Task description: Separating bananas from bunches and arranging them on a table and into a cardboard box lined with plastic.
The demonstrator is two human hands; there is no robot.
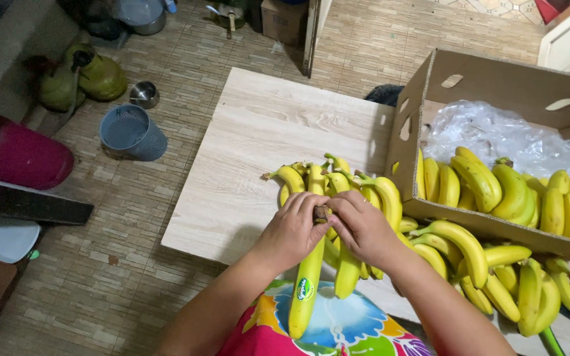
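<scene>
**Fingers pinch the banana bunch's stem**

Our fingers (318, 209) of left hand (291, 231) and right hand (363, 227) grasp the brown stem (322, 212) of a banana bunch (311, 277) over the worktop (265, 145). Its yellow fruits hang lengthwise toward us, tips nearest our lap.

A home back room used for sorting fruit. A tiled floor (166, 198) holds gas cylinders (84, 79), a plastic basket (132, 133) and pots. A cardboard box (496, 86) of bananas (496, 184) sits at the wooden table's (265, 132) right edge
</scene>
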